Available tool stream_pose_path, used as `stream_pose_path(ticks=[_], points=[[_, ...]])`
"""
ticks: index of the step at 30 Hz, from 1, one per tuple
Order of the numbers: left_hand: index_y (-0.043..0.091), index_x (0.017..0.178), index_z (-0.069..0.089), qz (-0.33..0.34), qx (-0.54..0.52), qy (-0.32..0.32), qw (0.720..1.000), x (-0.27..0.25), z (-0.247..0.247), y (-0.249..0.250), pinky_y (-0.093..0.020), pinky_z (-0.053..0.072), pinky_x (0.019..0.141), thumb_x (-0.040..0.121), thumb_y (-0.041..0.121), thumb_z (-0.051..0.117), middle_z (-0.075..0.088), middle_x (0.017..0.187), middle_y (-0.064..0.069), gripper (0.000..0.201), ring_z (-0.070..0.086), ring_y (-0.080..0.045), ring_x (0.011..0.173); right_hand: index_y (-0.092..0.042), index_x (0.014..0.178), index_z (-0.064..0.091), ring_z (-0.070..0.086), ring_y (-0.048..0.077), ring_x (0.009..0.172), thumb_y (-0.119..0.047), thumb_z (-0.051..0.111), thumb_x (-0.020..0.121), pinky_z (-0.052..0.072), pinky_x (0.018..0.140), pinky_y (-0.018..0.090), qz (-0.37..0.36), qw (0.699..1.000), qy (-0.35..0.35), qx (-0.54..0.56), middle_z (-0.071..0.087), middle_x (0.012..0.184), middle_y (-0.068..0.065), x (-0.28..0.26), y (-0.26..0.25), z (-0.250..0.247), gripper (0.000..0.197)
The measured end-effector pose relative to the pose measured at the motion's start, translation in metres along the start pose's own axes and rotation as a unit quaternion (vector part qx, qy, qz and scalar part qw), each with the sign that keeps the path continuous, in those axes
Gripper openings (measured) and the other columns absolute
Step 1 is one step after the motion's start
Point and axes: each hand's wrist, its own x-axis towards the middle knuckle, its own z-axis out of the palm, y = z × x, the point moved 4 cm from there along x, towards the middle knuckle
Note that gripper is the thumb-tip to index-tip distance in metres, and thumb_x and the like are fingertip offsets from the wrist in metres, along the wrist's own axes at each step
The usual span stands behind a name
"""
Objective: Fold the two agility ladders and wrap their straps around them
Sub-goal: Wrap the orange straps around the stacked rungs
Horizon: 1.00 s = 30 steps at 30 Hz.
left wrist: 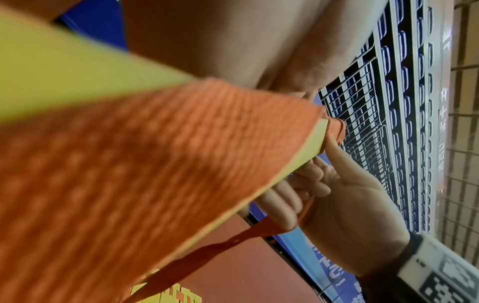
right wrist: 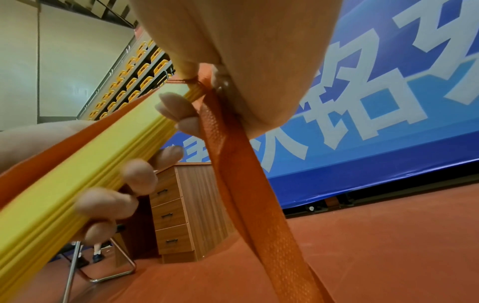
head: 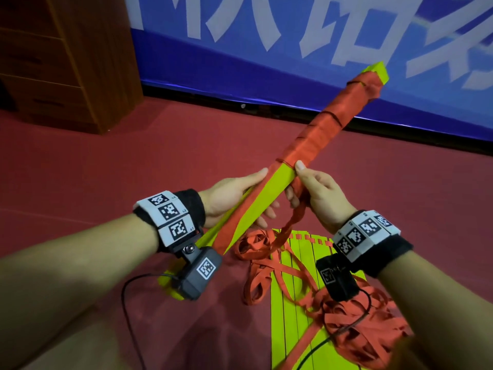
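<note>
A folded agility ladder point(head: 269, 190), a long bundle of yellow-green slats, slants up to the right above the floor. Orange strap point(head: 330, 124) is wound around its far half. My left hand point(head: 234, 193) grips the bundle from below near its middle, fingers curled round it point(right wrist: 137, 176). My right hand point(head: 312, 188) pinches the strap point(right wrist: 223, 131) against the bundle's edge where the winding ends; the loose strap hangs down from it point(left wrist: 207, 252). A second ladder point(head: 298, 303) lies flat on the floor below, slats side by side, with tangled orange strap point(head: 357, 321) over it.
The red floor point(head: 133, 161) stretches all around. A blue banner wall point(head: 266, 62) runs along the back. A wooden drawer cabinet point(head: 66, 57) stands at the far left, with a metal chair leg point(right wrist: 72, 266) near it. Black camera cables point(head: 128, 303) trail on the floor.
</note>
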Motion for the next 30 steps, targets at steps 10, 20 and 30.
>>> stream_pose_path(ticks=[10,20,30], points=[[-0.001,0.096,0.073,0.114,0.062,0.143,0.981,0.007,-0.013,0.007,-0.023,0.055,0.058,0.099,0.054,0.051,0.073,0.078,-0.009,0.060,0.066,-0.017,0.059,-0.004,0.082,0.070,0.060,0.019,0.051,-0.051,0.037,0.106,0.049,0.050,0.023,0.055,0.998,0.026,0.007,0.064,0.062,0.010,0.000,-0.009,0.003,0.062],[-0.007,0.084,0.061,0.174,0.242,0.280,0.913,0.006,-0.032,0.009,-0.036,0.042,0.062,0.078,0.086,0.050,0.054,0.066,-0.010,0.093,0.051,-0.020,0.060,0.001,0.081,0.070,0.059,0.021,0.047,-0.043,0.045,0.106,0.051,0.050,0.028,0.111,0.993,0.027,-0.009,0.064,0.060,0.013,0.003,-0.002,0.010,0.057],[0.018,0.080,0.069,0.169,0.332,0.364,0.854,0.007,-0.038,0.010,-0.034,0.041,0.060,0.089,0.071,0.056,0.056,0.062,0.005,0.056,0.059,-0.024,0.068,-0.007,0.087,0.070,0.049,0.015,0.041,-0.022,0.051,0.104,0.037,0.049,0.028,0.124,0.992,0.023,-0.024,0.058,0.053,0.002,0.005,0.000,0.016,0.030]])
